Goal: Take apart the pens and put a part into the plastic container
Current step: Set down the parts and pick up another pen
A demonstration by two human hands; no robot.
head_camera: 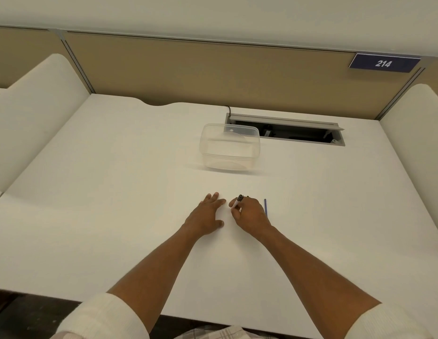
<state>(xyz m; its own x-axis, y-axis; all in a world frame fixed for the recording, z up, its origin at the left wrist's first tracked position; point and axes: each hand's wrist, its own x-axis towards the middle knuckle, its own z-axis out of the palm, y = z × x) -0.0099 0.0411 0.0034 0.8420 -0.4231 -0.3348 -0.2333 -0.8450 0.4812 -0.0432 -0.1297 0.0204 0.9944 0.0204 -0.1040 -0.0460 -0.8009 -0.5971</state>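
Your left hand (208, 214) is lying flat on the worktop (115, 192), fingers straight and released, holding nothing, a little short of the middle of the surface. Just beside it, your right hand (249, 216) is grasping a pen (237, 203) with curled fingers; the pen's dark end is sticking up and leaning toward the far edge and slightly toward your left hand, so its long axis is running roughly near to far. Your left fingertips are sitting very near that end, which makes the left hand the likely one to pull the parts apart. Peeking out just beyond the right hand, toward the right edge, a thin blue rod (265, 206) is lying on the surface, also pointing near to far; it may be a refill, though I cannot tell. Farther on, toward the far edge, the plastic container (229, 148) is standing open and apparently empty, almost straight ahead of your right hand.
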